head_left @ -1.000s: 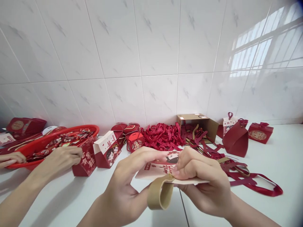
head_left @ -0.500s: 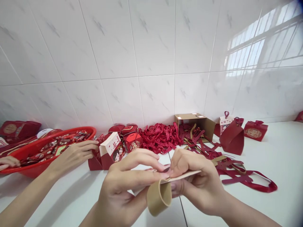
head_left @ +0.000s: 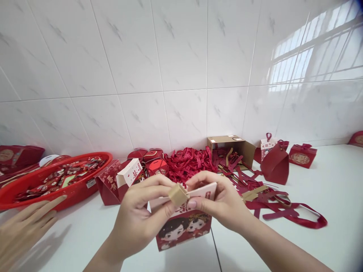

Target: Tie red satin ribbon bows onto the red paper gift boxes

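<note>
Tipped upright since the earlier frame, the gift box (head_left: 184,231) is pinched above the table (head_left: 312,189) by left hand (head_left: 143,211) and right hand (head_left: 222,204). Packets (head_left: 52,185) are heaped in the basin (head_left: 78,192), straps (head_left: 231,160) in the cardboard box (head_left: 248,153). Red, cartoon-printed front is shown.

The held box (head_left: 185,229) is smooth card, the tiles (head_left: 184,56) glossy.
</note>
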